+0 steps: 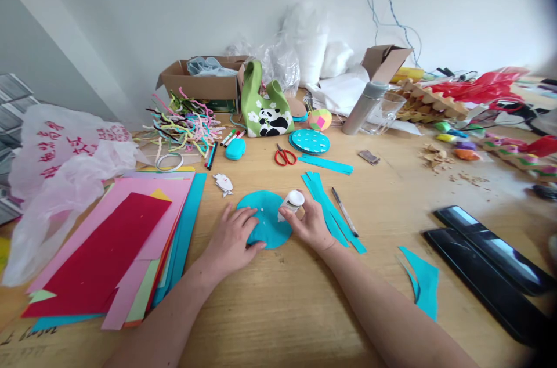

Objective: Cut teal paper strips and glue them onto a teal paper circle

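Observation:
A round piece of blue paper (266, 240) lies flat on the wooden table before me, with a few small white spots on it. My left hand (232, 235) rests at its left side, fingers stretched out and their tips on the paper. Over the circle's right side, my right hand (311, 223) grips a small white glue bottle (292, 202), tilted with its round white end facing up. The bottle's lower end is partly hidden, so I cannot tell whether it touches the paper. Right of that hand lie blue paper strips (324, 205) and a pen (344, 212).
Coloured paper sheets (100, 252) are stacked at left beside a plastic bag (65, 165). Red-handled scissors (285, 155), decorated blue discs (310, 141) and a green panda bag (267, 107) lie farther back. A steel flask (365, 108) stands behind; black phone-like slabs (483, 281) lie at right.

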### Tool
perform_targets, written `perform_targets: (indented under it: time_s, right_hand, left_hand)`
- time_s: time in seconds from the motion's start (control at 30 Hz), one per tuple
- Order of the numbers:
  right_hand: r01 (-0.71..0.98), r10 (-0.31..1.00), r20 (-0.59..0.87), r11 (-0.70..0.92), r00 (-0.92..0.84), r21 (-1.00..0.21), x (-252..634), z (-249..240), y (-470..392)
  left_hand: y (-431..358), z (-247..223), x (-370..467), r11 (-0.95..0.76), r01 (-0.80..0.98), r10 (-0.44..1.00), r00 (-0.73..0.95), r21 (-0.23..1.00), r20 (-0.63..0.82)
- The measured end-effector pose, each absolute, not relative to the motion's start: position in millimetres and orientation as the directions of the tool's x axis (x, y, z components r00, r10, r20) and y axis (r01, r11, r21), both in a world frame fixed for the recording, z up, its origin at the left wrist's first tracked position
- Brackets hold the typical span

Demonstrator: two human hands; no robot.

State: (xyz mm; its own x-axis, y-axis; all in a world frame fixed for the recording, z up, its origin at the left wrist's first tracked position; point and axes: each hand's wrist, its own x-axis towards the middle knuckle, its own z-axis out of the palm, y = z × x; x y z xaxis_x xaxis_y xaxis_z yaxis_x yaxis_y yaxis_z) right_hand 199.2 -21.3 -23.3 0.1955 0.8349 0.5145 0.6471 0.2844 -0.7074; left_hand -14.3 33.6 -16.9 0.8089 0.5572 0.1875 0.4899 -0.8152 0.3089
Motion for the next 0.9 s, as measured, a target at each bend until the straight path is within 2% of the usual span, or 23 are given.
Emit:
perform_targets:
  time_s: [0.9]
  right_hand:
    - [0.64,0.84,0.502,0.273,0.205,-0.718,196.9,-21.8,-21.1]
  left_hand:
    - [32.6,-14.6,-13.7,-0.819,0.498,0.555,0.814,0.284,0.172]
